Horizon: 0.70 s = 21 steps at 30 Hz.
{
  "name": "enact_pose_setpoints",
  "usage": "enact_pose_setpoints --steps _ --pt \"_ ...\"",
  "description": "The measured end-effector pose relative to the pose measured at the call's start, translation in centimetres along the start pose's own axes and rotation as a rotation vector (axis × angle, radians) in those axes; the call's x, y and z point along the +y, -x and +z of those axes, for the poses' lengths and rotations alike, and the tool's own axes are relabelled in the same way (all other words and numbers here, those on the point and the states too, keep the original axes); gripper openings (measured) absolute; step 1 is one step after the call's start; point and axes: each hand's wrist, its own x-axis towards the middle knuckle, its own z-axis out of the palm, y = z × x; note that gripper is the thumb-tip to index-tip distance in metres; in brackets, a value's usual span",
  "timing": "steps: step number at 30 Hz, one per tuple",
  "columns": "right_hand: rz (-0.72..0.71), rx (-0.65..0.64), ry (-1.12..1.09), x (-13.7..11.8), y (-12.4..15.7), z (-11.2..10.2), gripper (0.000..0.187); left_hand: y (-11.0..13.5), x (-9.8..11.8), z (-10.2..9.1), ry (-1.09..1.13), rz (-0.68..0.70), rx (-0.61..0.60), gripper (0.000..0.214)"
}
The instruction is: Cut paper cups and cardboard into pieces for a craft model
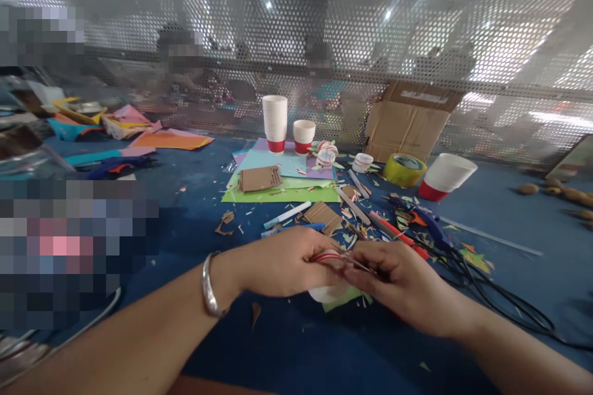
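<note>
My left hand (282,262), with a silver bangle at the wrist, pinches a small white paper cup piece (328,255) with red stripes. Close against it on the right, my right hand (405,284) has its fingers closed around a thin, metal-looking tool (360,264). The fingers cover most of this tool, so its kind is unclear. Under both hands show a pale white piece (327,294) and a bit of green paper (343,302). Just beyond the hands lie a blue marker (294,229), a white-and-teal marker (287,215) and a corrugated cardboard piece (323,217).
Stacked paper cups (275,123) stand on coloured sheets (278,160) at the back. To the right are yellow tape (404,170), a tilted cup (447,176), a blue glue gun (435,228) and its black cable (504,302). Paper scraps litter the table; a perforated metal screen (287,31) rises behind.
</note>
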Motion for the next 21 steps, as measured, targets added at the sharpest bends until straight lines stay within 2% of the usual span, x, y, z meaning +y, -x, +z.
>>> enact_pose_setpoints --steps 3,5,8,13,16,19,21 --pt "0.007 -0.074 -0.178 -0.5 0.2 -0.4 0.033 0.0 0.0 -0.6 0.136 -0.003 -0.155 0.022" --pt "0.033 -0.128 -0.33 -0.7 0.4 -0.6 0.035 0.0 0.0 -0.7 0.193 -0.009 -0.208 0.024" --pt "0.071 -0.192 -0.514 -0.9 0.7 -0.8 0.037 -0.1 0.0 -0.6 0.252 0.004 -0.251 0.026" --pt "0.068 -0.189 -0.617 -0.9 0.9 -0.8 0.035 -0.1 0.0 -0.4 0.337 0.041 -0.266 0.025" --pt "0.09 -0.147 -0.629 -0.5 0.5 -0.7 0.036 -0.3 -0.4 -0.1 0.341 0.006 -0.206 0.027" --pt "0.071 0.058 -0.553 0.2 0.0 -1.0 0.041 -0.6 -0.8 0.3 0.374 -0.013 -0.032 0.03" --pt "0.032 0.194 -0.404 0.6 -0.2 -1.4 0.045 -0.8 -0.9 0.4 0.398 -0.006 0.094 0.03"
